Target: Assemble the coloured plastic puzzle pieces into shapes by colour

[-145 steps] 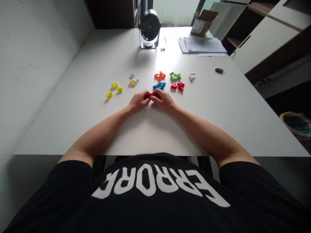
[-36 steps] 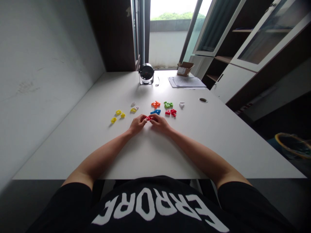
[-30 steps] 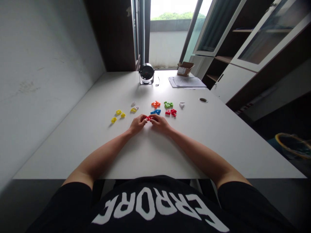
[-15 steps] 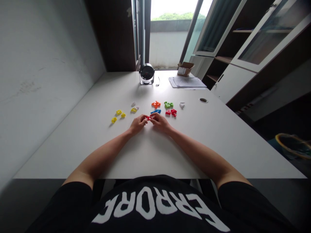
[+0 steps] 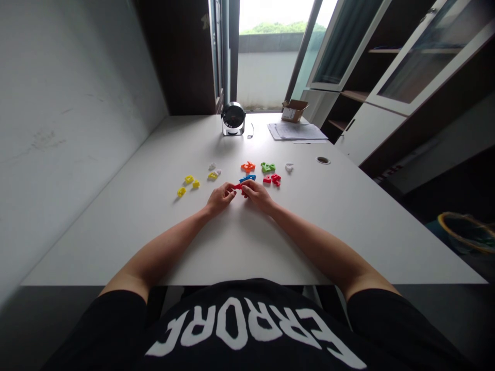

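A bright red plastic piece (image 5: 237, 187), a blue plastic piece (image 5: 247, 179), orange pieces (image 5: 248, 166), green pieces (image 5: 268, 167), yellow pieces (image 5: 188, 179), white pieces (image 5: 289, 166), a white tabletop (image 5: 116, 247), a black shirt (image 5: 247, 330) with big white letters

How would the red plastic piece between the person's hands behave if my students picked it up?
The red plastic piece is probably stiff: it sticks out straight between the left hand and right hand without drooping. Being small and thin, it is likely very light. Its flat, angular shape suggests it would not roll.

Small red plastic piece (image 5: 237, 186), held sideways
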`<control>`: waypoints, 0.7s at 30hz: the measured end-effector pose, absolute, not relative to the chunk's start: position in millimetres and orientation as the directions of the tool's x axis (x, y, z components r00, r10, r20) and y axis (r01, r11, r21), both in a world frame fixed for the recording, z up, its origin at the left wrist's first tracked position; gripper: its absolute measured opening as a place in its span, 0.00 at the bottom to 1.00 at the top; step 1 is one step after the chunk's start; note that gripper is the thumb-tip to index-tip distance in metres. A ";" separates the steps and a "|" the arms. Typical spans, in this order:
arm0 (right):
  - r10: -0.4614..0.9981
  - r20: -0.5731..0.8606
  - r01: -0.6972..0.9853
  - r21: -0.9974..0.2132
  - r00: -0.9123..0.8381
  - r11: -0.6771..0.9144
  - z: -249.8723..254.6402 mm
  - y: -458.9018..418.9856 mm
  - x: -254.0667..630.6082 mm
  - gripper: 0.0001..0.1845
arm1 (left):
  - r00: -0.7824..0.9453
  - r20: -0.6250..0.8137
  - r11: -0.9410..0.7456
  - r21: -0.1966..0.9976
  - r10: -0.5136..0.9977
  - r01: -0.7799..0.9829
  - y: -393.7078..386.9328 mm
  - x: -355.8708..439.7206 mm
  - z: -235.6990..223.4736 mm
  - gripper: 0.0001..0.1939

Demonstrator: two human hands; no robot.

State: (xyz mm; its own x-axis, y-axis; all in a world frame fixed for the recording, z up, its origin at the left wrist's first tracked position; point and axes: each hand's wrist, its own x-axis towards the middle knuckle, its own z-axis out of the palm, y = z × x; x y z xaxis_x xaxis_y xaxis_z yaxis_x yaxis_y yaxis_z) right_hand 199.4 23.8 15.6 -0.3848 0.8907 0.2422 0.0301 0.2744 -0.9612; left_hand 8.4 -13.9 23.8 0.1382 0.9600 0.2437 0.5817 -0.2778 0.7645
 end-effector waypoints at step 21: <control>0.870 0.255 0.022 -0.957 -0.422 0.290 12.1 26.1 203.1 0.18 | 0.171 0.227 -0.283 0.696 0.959 0.660 -14.1 9.3 25.7 0.15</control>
State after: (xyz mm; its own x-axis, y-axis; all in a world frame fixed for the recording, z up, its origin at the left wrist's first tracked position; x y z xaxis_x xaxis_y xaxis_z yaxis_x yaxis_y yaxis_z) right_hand 203.1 26.1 12.1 -0.4220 0.8701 0.2546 0.0219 0.2905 -0.9566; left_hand 9.3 -14.1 25.7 0.1712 0.9587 0.2270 0.6601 -0.2827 0.6959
